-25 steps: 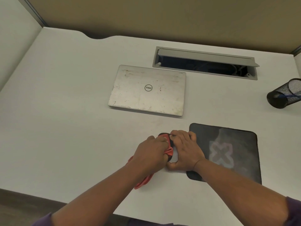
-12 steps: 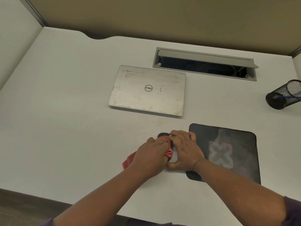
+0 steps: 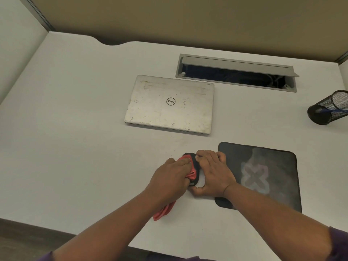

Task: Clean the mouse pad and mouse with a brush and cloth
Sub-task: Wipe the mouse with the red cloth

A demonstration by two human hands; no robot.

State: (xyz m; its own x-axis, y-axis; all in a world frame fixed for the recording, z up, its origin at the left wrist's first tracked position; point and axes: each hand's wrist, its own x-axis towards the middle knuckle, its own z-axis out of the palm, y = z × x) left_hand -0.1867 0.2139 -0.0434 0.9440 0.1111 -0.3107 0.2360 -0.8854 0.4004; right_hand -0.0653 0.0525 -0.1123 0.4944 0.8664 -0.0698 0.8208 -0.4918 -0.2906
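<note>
Left hand gripped the red cloth, which had slid up over the black mouse; right hand clasped it at nine o'clock of the mouse pad. Wiping appeared underway.

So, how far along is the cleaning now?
In hand: the left hand wipes the black mouse with the red cloth while the right hand holds it. The dark rectangular mouse pad lies untouched; whether it is clean is unclear. No brush is visible.
</note>
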